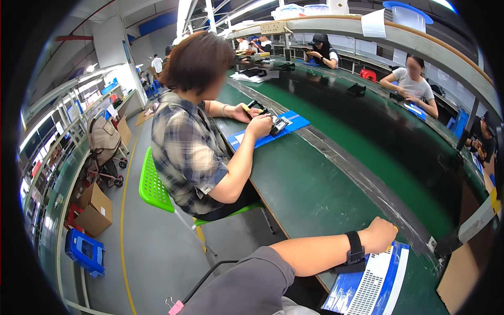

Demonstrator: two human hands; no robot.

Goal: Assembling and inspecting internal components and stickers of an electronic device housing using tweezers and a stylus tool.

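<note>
My left hand (379, 235) is closed in a fist above the green bench, its back towards me. A bit of yellow shows at its fingertips, and what the fingers hold, if anything, is hidden. A black band with a small dark block circles the wrist. Below the hand lies a blue mat (341, 300) carrying a white sheet (371, 278) printed with rows of small dark rectangles. A dark object (350, 266) sits partly under my forearm, and its kind cannot be made out. My right hand does not appear.
Left of me a co-worker on a green chair (152, 181) handles a black part over another blue mat (297, 121). A dark conveyor belt (362, 136) runs along the bench (310, 173). Several people sit beyond it. A cardboard piece (462, 268) stands at the right.
</note>
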